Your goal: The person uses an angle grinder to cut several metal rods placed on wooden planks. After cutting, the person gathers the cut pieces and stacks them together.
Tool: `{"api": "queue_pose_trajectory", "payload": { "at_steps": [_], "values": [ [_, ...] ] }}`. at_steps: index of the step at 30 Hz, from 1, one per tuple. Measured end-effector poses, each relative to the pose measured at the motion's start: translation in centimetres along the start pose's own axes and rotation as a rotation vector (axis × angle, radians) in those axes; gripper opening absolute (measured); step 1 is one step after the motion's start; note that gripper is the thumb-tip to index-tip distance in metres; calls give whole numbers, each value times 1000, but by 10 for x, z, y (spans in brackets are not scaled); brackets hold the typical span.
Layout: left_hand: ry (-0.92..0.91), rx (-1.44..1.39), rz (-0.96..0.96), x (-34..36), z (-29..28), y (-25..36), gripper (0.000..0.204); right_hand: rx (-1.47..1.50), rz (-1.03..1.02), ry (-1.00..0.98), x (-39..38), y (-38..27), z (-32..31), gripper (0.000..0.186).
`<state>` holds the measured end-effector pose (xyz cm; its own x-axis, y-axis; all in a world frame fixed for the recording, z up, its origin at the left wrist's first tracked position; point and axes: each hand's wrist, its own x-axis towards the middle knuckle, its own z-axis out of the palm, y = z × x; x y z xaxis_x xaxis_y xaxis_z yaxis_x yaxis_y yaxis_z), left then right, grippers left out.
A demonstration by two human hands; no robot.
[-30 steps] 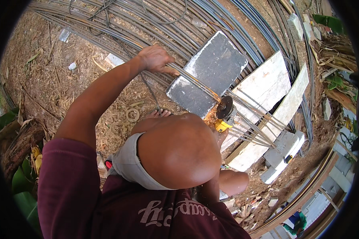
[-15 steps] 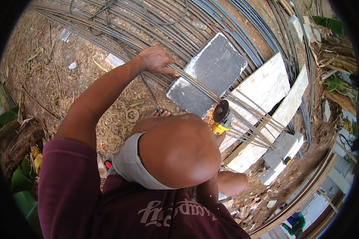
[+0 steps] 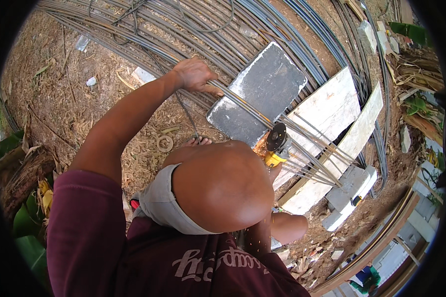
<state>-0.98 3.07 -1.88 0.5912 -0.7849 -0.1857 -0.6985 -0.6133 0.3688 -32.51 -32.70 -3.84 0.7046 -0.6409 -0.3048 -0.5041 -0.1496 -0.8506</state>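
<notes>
My left hand is closed around a few thin steel bars, which cross a dark flat slab with whitish edges. At the slab's lower right corner, the dark disc of a yellow angle grinder meets the bars. Orange sparks spray beside the disc. Only a small part of my right hand shows at the grinder's body; my raised knee hides the rest. Beyond the disc, several cut-looking bar lengths fan out over pale boards.
Long steel bars lie in rows across the far side. A grey block stands under the bars' right ends. A ring of tape lies on the littered ground near my foot. Another person is at the lower right.
The grinder's disc has shifted very slightly, and sparks still fly from it. More sparks show falling below my knee. My left hand keeps its place on the bars.
</notes>
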Motion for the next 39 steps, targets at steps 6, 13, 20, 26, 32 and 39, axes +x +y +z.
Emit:
{"api": "queue_pose_trajectory", "payload": {
  "at_steps": [6, 13, 20, 26, 32, 39],
  "values": [
    [-67, 0, -14, 1, 0, -2, 83, 286, 67, -121, 2, 27, -13, 51],
    [-106, 17, -13, 4, 4, -5, 82, 1, 52, -110, 11, 14, -10, 49],
    [-120, 39, -19, 5, 6, -6, 82, 141, 70, 17, 3, -2, 3, 50],
    [-65, 11, 1, 4, 3, -4, 83, -65, -19, -114, 3, 1, -10, 56],
    [64, 5, 26, 0, 4, -3, 83, 19, 40, -82, -2, -1, -7, 57],
    [-115, 5, -30, 4, 2, -3, 86, 55, 116, -39, 2, -23, 0, 54]
  ]
}}
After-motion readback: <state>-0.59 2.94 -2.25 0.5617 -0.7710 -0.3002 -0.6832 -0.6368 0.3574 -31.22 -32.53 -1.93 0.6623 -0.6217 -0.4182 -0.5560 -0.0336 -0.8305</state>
